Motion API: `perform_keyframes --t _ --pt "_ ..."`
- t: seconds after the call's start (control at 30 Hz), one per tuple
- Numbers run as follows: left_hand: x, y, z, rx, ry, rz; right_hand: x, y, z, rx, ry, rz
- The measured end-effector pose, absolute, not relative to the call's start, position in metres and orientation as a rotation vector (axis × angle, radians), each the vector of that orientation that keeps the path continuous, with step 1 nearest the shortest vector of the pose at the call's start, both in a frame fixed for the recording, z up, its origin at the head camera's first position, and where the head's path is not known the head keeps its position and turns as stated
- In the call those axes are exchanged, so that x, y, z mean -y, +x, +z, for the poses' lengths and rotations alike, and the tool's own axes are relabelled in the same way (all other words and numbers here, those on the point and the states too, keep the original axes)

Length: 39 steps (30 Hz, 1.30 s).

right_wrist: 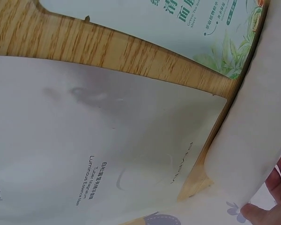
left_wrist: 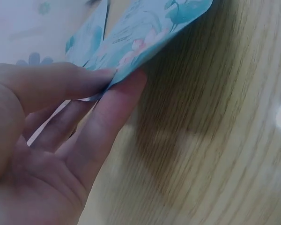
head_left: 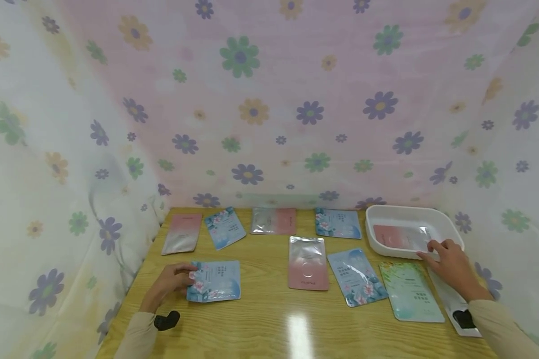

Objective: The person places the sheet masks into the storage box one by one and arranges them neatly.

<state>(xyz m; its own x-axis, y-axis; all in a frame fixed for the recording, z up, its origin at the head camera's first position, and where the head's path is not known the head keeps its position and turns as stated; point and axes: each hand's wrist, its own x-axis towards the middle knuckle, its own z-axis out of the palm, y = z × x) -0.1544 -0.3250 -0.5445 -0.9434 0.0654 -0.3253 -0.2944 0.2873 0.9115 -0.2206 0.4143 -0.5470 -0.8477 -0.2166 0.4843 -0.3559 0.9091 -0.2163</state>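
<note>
My left hand (head_left: pixel 171 282) pinches the left edge of a blue floral face mask packet (head_left: pixel 220 281) between thumb and fingers. In the left wrist view that packet (left_wrist: pixel 150 35) is tilted, its edge raised off the wood. At the right, my right hand (head_left: pixel 451 264) holds the front right rim of a white plastic basin (head_left: pixel 413 210), thumb outside and fingers over the rim. A pink and silver mask packet (head_left: pixel 393 236) lies inside the basin. Under my right forearm a white mask packet (right_wrist: pixel 98 140) lies on the table, partly hidden in the head view.
Along the back lie a pink packet (head_left: pixel 182 233), a blue one (head_left: pixel 225 228), a pink-silver one (head_left: pixel 273 221) and another blue one (head_left: pixel 338 223). Nearer are a silver-pink packet (head_left: pixel 308 263), a blue one (head_left: pixel 357 277) and a green one (head_left: pixel 410 291). Flowered cloth (head_left: pixel 269 99) surrounds the wooden table.
</note>
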Motion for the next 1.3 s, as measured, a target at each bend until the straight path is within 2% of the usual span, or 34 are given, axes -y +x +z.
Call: perform_keyframes --t 0.27,0.83,1.3 --pt "0.317 -0.146 -0.541 -2.249 -0.121 1.748 -0.413 -0.221 -0.544 2.647 0.386 0.408" --pt "0.293 -0.150 -0.544 -2.170 -0.338 1.952 -0.412 -0.221 -0.543 2.647 0.379 0.403" --pt "0.268 -0.160 -0.532 -2.076 -0.222 2.069 -0.413 -0.222 -0.549 2.577 0.406 0.397"
